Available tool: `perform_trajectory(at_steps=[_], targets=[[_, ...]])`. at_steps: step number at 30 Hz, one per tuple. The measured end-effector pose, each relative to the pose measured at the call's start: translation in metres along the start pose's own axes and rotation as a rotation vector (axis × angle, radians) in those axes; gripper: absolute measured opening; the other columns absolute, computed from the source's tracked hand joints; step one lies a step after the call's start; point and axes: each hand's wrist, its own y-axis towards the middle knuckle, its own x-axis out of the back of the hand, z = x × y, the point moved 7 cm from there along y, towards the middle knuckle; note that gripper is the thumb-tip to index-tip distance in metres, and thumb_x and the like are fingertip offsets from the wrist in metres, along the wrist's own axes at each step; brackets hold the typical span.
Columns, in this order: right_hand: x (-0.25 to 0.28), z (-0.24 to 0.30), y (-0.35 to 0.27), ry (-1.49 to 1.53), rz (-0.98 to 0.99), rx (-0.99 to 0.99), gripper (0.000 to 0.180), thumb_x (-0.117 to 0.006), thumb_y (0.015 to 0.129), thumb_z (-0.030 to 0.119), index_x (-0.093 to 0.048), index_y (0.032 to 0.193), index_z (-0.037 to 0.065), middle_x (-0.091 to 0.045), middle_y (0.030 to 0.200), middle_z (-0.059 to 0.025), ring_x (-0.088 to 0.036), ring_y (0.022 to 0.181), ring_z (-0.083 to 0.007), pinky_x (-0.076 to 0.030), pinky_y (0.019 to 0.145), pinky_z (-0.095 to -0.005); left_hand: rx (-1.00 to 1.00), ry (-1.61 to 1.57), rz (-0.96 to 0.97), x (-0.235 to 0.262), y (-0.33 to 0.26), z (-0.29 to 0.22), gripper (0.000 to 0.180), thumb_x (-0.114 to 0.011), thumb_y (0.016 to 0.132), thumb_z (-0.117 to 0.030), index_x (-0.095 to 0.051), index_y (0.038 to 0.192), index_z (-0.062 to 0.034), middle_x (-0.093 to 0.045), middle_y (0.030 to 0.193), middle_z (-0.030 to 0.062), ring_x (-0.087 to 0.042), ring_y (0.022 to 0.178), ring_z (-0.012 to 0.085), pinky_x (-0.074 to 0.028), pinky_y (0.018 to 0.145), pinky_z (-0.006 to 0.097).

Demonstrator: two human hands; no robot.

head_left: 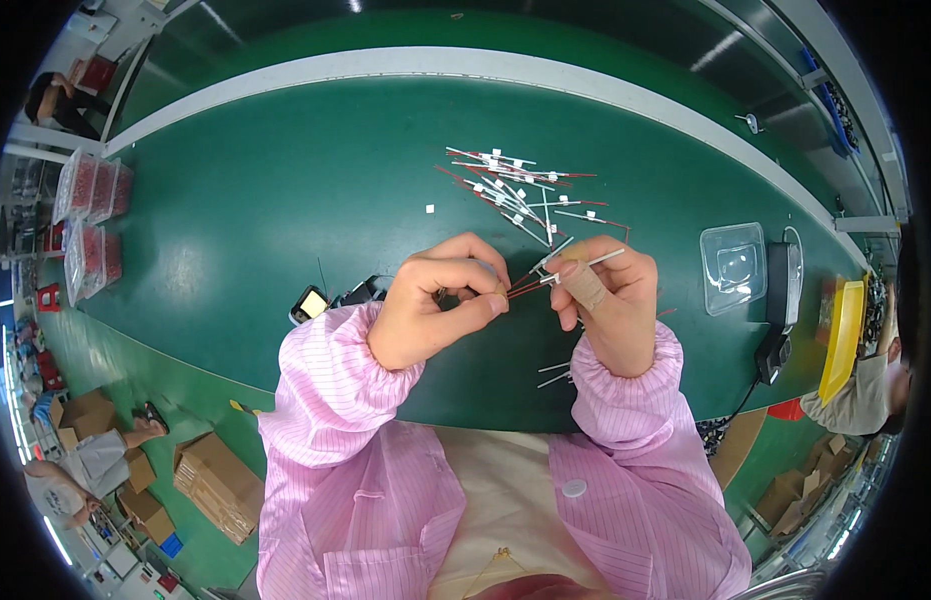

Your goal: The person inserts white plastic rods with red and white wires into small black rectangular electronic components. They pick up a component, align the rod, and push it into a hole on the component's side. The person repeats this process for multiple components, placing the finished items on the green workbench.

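- Hands meet above the near edge of the green worktop (285,200), both coming out of pink striped sleeves (330,375).
- Left hand (435,305) is curled, thumb and fingertips pinched on the near end of a thin red wire piece (525,286) — it grips the red leads.
- Right hand (605,295) pinches the same piece from the other side; a tan wrap covers one finger (586,284), and the white tip of the piece sticks out up and to the right past it.
- Loose pile of similar wire pieces (515,185) — red leads, white sleeves, small white tags — lies on the worktop just beyond the hands, well apart from them.
- Two or three more pieces (555,373) lie under the right wrist.
- Clear plastic tray (733,265) sits to the right, beside a dark device (782,285) and a yellow bin (843,335).
- Clear boxes of red parts (90,215) stand at the far left.
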Motion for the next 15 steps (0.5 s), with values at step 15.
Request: perform_trajectory(at_steps=[15], targets=[[-0.024,-0.004,0.000,-0.079,0.070,0.078,0.009,-0.065,0.083,-0.007,-0.066,0.091,-0.005,-0.059,0.088,-0.0049,-0.057,0.075,-0.0087,-0.047,0.058,-0.0211,-0.090,0.174,-0.038,0.004,-0.001,-0.012,0.006,-0.066,0.076,0.003,-0.069,0.079,-0.0011,-0.063,0.090,0.0078,-0.056,0.068,0.0101,-0.041,0.054,0.023]])
